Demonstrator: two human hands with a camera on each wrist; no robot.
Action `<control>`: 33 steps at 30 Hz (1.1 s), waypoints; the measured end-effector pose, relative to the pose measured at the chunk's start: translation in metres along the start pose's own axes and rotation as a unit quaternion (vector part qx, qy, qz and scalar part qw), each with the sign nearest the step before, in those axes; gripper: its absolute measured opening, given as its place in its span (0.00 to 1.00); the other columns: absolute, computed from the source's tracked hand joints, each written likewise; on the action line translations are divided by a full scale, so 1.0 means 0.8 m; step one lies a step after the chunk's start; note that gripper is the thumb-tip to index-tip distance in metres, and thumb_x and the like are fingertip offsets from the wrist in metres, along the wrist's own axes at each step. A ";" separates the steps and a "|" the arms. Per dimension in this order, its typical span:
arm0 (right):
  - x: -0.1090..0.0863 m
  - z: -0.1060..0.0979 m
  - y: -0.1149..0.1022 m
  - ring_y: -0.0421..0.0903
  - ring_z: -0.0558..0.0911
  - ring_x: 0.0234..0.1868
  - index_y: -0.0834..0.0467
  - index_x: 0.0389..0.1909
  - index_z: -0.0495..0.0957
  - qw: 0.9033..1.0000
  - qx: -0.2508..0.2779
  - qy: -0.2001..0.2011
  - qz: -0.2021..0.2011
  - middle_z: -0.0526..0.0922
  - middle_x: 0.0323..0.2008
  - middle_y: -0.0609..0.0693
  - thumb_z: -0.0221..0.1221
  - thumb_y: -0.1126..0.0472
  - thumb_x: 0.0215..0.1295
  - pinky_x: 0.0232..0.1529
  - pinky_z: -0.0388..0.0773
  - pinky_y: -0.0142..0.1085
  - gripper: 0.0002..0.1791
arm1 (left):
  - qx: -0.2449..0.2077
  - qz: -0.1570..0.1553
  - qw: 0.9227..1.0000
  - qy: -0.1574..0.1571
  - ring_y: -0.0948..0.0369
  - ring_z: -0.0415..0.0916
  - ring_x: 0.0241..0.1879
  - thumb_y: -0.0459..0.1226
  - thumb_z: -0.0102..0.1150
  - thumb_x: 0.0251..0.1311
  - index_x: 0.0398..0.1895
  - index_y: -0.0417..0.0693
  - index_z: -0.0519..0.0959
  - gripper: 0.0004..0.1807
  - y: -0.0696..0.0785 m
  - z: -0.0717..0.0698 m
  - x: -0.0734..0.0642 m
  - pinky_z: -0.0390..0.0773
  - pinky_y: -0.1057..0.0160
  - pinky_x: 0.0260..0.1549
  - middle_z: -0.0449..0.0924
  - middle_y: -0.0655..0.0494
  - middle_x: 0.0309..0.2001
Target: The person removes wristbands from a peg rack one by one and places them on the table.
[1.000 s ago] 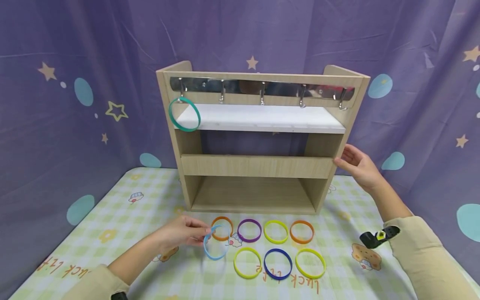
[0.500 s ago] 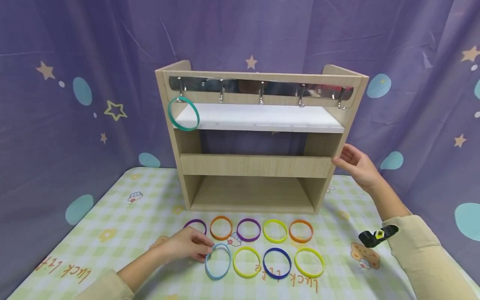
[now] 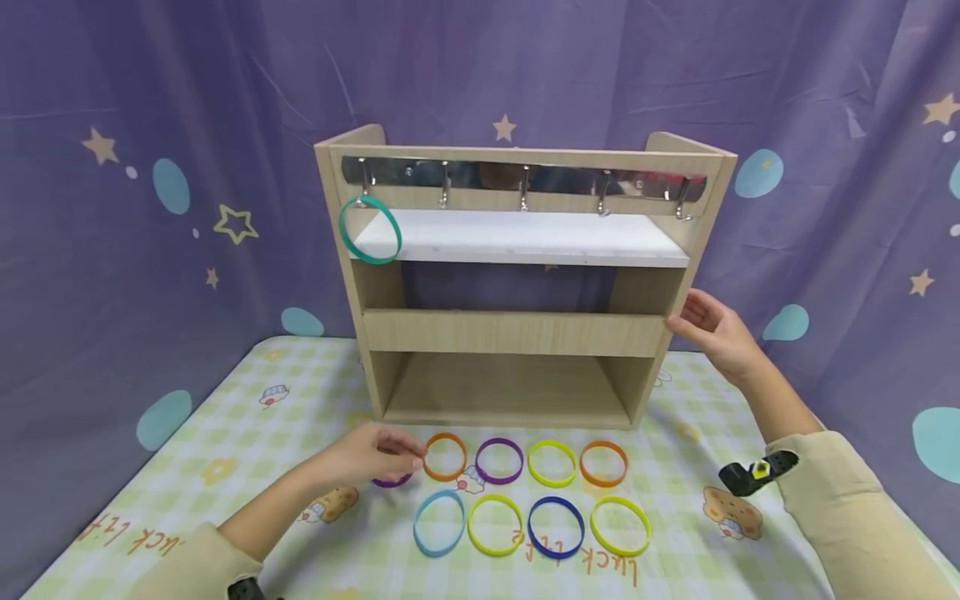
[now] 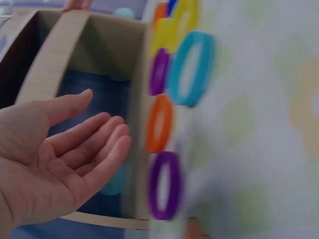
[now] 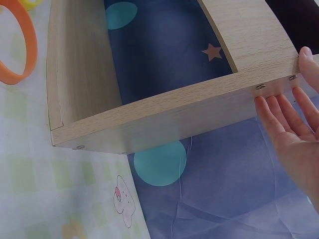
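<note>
Bare and relaxed, my left hand [image 3: 369, 457] hovers over a purple wristband [image 4: 164, 185], partly hiding it in the head view; nothing lies between its fingers. Just right of it are an orange wristband [image 3: 446, 457] and, nearer me, a light blue wristband [image 3: 439, 523]. My right hand [image 3: 722, 335] rests against the right side panel of the wooden shelf [image 3: 517, 333]. In the right wrist view its nearly straight fingers [image 5: 281, 117] touch the outer face, thumb by the front edge. A green wristband [image 3: 371, 230] hangs on the leftmost hook.
A metal hook rail [image 3: 487, 173] spans the shelf's top. Before the shelf lie another purple wristband [image 3: 498, 461], a yellow one [image 3: 552, 485], an orange one [image 3: 604, 485], a dark blue one [image 3: 556, 556] and further yellow ones on the checked tablecloth [image 3: 300, 417]. A purple curtain [image 3: 247, 100] stands behind.
My left hand has set the light blue wristband down at the left of the front row, let go, and moved back up over the purple wristband. My right hand has stayed at the shelf.
</note>
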State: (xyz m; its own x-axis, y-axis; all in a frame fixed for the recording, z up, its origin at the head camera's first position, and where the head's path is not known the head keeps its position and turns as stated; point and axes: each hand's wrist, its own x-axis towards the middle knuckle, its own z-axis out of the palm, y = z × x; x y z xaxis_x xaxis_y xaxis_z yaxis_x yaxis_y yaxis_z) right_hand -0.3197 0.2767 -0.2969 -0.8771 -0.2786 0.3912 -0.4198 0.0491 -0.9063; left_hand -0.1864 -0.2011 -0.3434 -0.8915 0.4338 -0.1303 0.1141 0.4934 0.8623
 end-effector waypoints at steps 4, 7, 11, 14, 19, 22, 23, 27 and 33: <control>0.000 0.000 0.000 0.25 0.78 0.48 0.45 0.53 0.70 1.000 0.000 0.003 0.001 0.80 0.48 0.32 0.55 0.70 0.67 0.47 0.77 0.14 0.20 | 0.011 0.021 0.999 0.042 0.55 0.83 0.43 0.39 0.60 0.63 0.52 0.32 0.77 0.20 0.020 -0.017 0.008 0.87 0.59 0.42 0.82 0.37 0.47; -0.001 -0.001 0.002 0.25 0.78 0.48 0.45 0.54 0.70 1.000 0.001 0.003 0.001 0.79 0.48 0.32 0.55 0.70 0.67 0.48 0.77 0.14 0.20 | 0.008 0.024 0.997 0.078 0.59 0.83 0.42 0.40 0.61 0.63 0.52 0.34 0.77 0.20 0.035 -0.027 0.013 0.87 0.60 0.43 0.83 0.38 0.48; 0.000 -0.001 0.003 0.25 0.78 0.49 0.45 0.54 0.70 1.000 -0.007 0.001 0.005 0.79 0.49 0.31 0.55 0.69 0.67 0.48 0.77 0.14 0.20 | -0.015 0.033 0.990 0.134 0.64 0.82 0.41 0.41 0.59 0.64 0.55 0.35 0.76 0.21 0.057 -0.043 0.019 0.86 0.65 0.44 0.81 0.37 0.51; 0.000 -0.001 0.002 0.24 0.78 0.49 0.44 0.54 0.69 1.000 -0.019 0.003 0.005 0.78 0.49 0.30 0.56 0.68 0.68 0.48 0.77 0.14 0.20 | -0.060 0.054 0.979 0.189 0.68 0.82 0.41 0.40 0.58 0.65 0.56 0.33 0.74 0.22 0.076 -0.055 0.024 0.85 0.69 0.44 0.82 0.43 0.51; 0.001 -0.002 0.003 0.25 0.78 0.48 0.45 0.54 0.70 1.000 -0.008 0.004 -0.003 0.79 0.48 0.31 0.55 0.69 0.67 0.48 0.77 0.14 0.20 | -0.219 0.113 0.931 0.271 0.70 0.83 0.39 0.38 0.57 0.66 0.55 0.36 0.72 0.19 0.104 -0.069 0.031 0.84 0.73 0.44 0.85 0.64 0.40; 0.001 -0.002 0.005 0.25 0.78 0.48 0.45 0.54 0.70 1.000 -0.001 0.004 -0.005 0.80 0.48 0.31 0.55 0.70 0.67 0.47 0.77 0.14 0.20 | -0.318 0.141 0.890 0.296 0.69 0.83 0.38 0.36 0.58 0.65 0.51 0.42 0.71 0.14 0.117 -0.073 0.035 0.84 0.74 0.44 0.84 0.64 0.38; 0.001 -0.002 0.005 0.25 0.79 0.48 0.45 0.54 0.70 1.000 0.000 0.004 -0.005 0.80 0.48 0.31 0.55 0.70 0.67 0.47 0.77 0.14 0.20 | -0.343 0.147 0.877 0.301 0.69 0.83 0.38 0.36 0.58 0.64 0.49 0.44 0.71 0.13 0.120 -0.074 0.036 0.84 0.74 0.45 0.83 0.63 0.37; 0.001 -0.002 0.006 0.25 0.79 0.48 0.46 0.54 0.69 1.000 0.001 0.003 -0.006 0.80 0.48 0.32 0.55 0.70 0.67 0.47 0.77 0.15 0.21 | -0.414 0.156 0.841 0.312 0.67 0.83 0.37 0.35 0.60 0.63 0.48 0.44 0.71 0.13 0.131 -0.078 0.040 0.84 0.74 0.46 0.83 0.59 0.37; 0.000 -0.002 0.006 0.25 0.78 0.48 0.47 0.56 0.68 1.000 -0.006 0.004 -0.001 0.79 0.48 0.31 0.55 0.70 0.67 0.47 0.77 0.15 0.21 | -0.505 0.161 0.790 0.309 0.65 0.83 0.35 0.33 0.61 0.61 0.42 0.42 0.74 0.09 0.142 -0.083 0.045 0.84 0.74 0.45 0.85 0.55 0.33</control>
State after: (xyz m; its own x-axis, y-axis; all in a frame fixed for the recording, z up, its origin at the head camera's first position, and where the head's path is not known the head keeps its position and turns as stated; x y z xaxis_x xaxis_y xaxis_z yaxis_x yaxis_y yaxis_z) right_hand -0.3217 0.2783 -0.3007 -0.8782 -0.2716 0.3938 -0.4236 0.0593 -0.9039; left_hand -0.2346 -0.1795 -0.2174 -0.9670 -0.1904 0.1691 0.2483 -0.5562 0.7931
